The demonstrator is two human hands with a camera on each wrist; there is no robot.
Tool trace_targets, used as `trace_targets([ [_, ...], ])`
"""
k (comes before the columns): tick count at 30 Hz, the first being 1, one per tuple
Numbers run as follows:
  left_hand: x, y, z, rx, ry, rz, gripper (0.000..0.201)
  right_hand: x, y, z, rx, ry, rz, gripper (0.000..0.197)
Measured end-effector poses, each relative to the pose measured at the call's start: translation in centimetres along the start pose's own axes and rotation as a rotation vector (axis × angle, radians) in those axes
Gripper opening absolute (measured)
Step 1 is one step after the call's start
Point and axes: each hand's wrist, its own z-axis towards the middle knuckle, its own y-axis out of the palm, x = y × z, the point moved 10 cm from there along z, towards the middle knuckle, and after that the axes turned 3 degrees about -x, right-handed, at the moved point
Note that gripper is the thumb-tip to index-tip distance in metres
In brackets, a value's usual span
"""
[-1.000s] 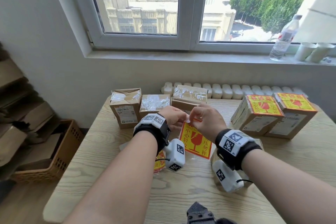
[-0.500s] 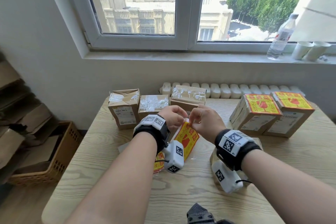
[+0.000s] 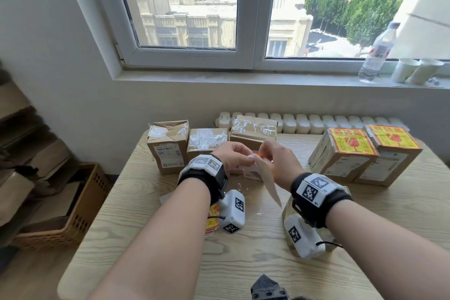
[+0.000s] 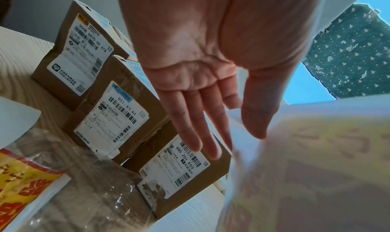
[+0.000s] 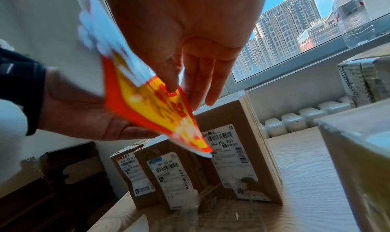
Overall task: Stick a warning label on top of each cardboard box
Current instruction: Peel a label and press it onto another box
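Observation:
Both hands hold one red-and-yellow warning label above the table's middle. My left hand pinches its white backing between thumb and finger. With its thumb on the printed face, my right hand pinches the label. A pale strip of backing hangs down. Three bare cardboard boxes stand behind the hands. Two boxes at the right carry labels on top. A bagged stack of labels lies under my left wrist.
The wooden table stands against a white radiator under the window. A water bottle and paper cups sit on the sill. A wicker basket with cardboard stands on the floor at the left.
The label has turned from face-on to edge-on between the hands, and its pale backing now hangs loose below them. Both hands stay close together.

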Motion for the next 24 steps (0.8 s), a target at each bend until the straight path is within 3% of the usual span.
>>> trace_targets([
  [3, -0.2, -0.2, -0.1, 0.010, -0.001, 0.029, 0.015, -0.3, -0.1, -0.1, -0.005, 0.004, -0.013, 0.013],
  [10, -1.8, -3.0, -0.9, 0.110, -0.070, 0.009, 0.030, 0.9, 0.1, 0.3, 0.011, 0.095, 0.003, 0.029],
  [14, -3.4, -6.2, -1.5, 0.227, -0.122, -0.004, 0.034, 1.6, 0.9, 0.7, 0.005, 0.129, 0.033, 0.037],
  [19, -7.2, -13.0, -3.3, 0.468, -0.243, 0.161, 0.031, 1.8, 2.4, 1.3, 0.001, 0.140, 0.057, 0.053],
  [22, -10.3, -16.0, -4.6, 0.558, -0.345, 0.246, 0.017, 2.3, 3.6, 1.7, 0.001, 0.171, 0.050, 0.059],
  [24, -12.3, -16.8, -4.5, 0.573, -0.389, 0.286, 0.025, 2.6, 4.5, 1.8, -0.017, 0.181, 0.038, 0.061],
])
